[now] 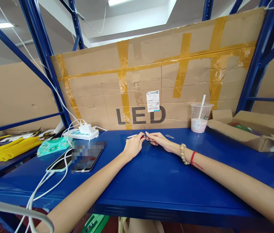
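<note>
At far middle of blue shelf (151, 181): left hand (134, 146), right hand (160, 139) both pinch thin red-tipped stick (133, 136); advise bracing wrists.

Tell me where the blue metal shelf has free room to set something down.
The left hand and right hand pinch a small red item. Bare blue metal shelf lies between their forearms, and from the right hand to the open cardboard box, before the clear plastic cup. Crowded on the left: two phones, white cables, white power strip.

Head cam looks fwd/down over blue bench (151, 184), cardboard wall (98, 94) close behind.
</note>
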The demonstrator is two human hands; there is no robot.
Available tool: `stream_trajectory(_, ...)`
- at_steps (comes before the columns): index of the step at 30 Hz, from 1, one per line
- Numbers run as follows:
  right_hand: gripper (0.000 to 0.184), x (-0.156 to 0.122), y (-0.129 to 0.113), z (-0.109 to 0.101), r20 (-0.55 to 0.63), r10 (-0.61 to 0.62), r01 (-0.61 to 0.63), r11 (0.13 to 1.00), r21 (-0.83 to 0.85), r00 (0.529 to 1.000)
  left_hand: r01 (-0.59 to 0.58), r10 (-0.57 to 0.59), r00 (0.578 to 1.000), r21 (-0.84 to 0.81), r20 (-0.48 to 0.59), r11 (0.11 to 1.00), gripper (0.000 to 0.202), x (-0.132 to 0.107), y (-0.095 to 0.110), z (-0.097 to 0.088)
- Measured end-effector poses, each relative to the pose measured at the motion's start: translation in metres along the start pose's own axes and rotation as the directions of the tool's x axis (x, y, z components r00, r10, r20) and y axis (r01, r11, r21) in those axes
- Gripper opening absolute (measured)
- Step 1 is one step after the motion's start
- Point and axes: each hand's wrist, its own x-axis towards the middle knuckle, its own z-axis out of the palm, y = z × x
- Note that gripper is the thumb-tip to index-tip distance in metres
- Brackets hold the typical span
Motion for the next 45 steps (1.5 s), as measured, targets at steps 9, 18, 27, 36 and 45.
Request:
stream_trajectory(9,0.046,-0.001,0.000,0.001,-0.032,-0.005,0.005,1.000,0.012,0.999,0.069,-0.069,0.998,-0.008,-0.007,0.998,0.022,0.001,-0.004,0.000)
stream_trajectory(18,0.048,-0.001,0.003,0.002,-0.085,-0.004,0.005,1.000,0.010,0.996,-0.011,0.011,1.000,-0.013,-0.001,1.000,0.022,0.007,-0.016,0.010)
stream_trajectory(27,0.041,-0.002,0.003,0.002,-0.086,-0.025,0.025,1.000,-0.003,0.996,-0.111,0.111,0.993,-0.013,0.025,0.994,0.022,0.009,-0.020,0.014)
stream_trajectory(36,0.038,-0.001,0.001,0.004,-0.125,0.000,-0.004,0.999,-0.032,0.992,-0.137,0.139,0.990,-0.036,0.032,0.990,0.020,0.008,-0.021,0.013)
stream_trajectory(45,0.032,-0.002,0.001,-0.002,-0.130,0.045,-0.057,0.994,-0.088,0.990,-0.212,0.223,0.970,-0.112,0.095,0.971,0.017,0.007,-0.022,0.011)
